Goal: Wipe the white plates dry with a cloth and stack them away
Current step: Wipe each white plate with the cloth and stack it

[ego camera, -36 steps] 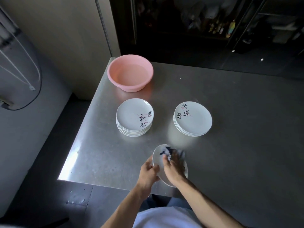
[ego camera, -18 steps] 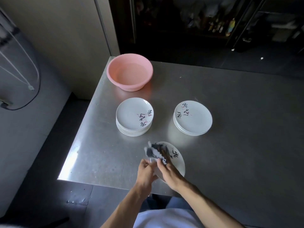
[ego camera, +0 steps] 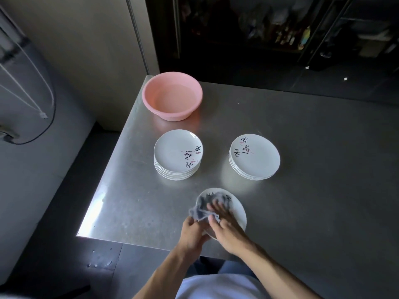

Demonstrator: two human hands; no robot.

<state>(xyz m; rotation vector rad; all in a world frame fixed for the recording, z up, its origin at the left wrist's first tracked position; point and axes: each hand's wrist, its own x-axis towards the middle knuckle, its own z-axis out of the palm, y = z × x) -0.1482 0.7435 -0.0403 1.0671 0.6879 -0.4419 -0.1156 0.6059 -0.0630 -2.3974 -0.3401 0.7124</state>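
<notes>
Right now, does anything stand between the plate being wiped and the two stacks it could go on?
Nothing visible. Only bare steel table lies between the plate and either the left stack or the right stack. The pink basin sits beyond the left stack.

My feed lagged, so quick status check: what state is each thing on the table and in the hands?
Held plate: lifted, cloth on its face.
Cloth: bunched, pressed on the plate.
Left hand: grips the plate's near rim.
Right hand: presses the cloth, fingers flat.
Left stack: face up, taller.
Right stack: face up, lower.
Pink basin: upright, seems to hold water.
</notes>
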